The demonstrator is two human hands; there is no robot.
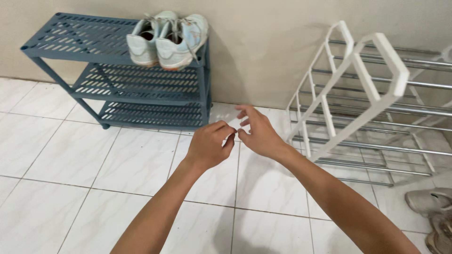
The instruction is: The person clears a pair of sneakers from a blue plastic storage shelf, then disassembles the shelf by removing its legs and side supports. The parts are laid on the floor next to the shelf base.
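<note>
My left hand point(209, 143) and my right hand point(256, 131) meet in the air above the white tiled floor point(94, 160), fingertips touching each other. The left hand's fingers are curled in a loose fist; the right hand's fingers are spread and pinch at the left fingertips. Neither hand holds anything I can see. A blue plastic shoe rack point(132, 80) with three slatted shelves stands against the wall to the far left, with a pair of pale blue-white sneakers point(167, 37) on its top shelf.
A white-framed shoe rack point(362, 94) with metal rods stands at the right against the beige wall. Grey shoes point(433, 207) lie on the floor at the lower right corner.
</note>
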